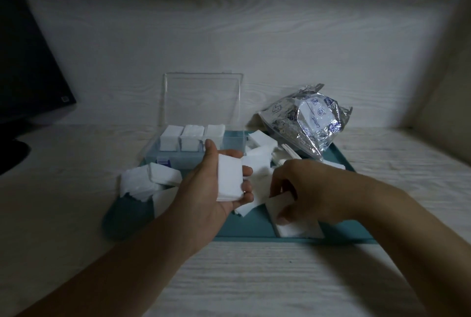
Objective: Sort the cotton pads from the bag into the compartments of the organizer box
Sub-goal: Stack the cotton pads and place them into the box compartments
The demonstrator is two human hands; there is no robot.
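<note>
Currently left hand (224, 184) grips pad stack (229, 180), right hand (303, 189) pinches loose pads (293, 225); I'd say soft, light, so squeeze stack edges.

Teal tray (254, 230), dark monitor (28, 61), pale table (280, 278)

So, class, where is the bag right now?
In the head view, the bag sits at the tray's far right corner, right of the organizer box.
</note>
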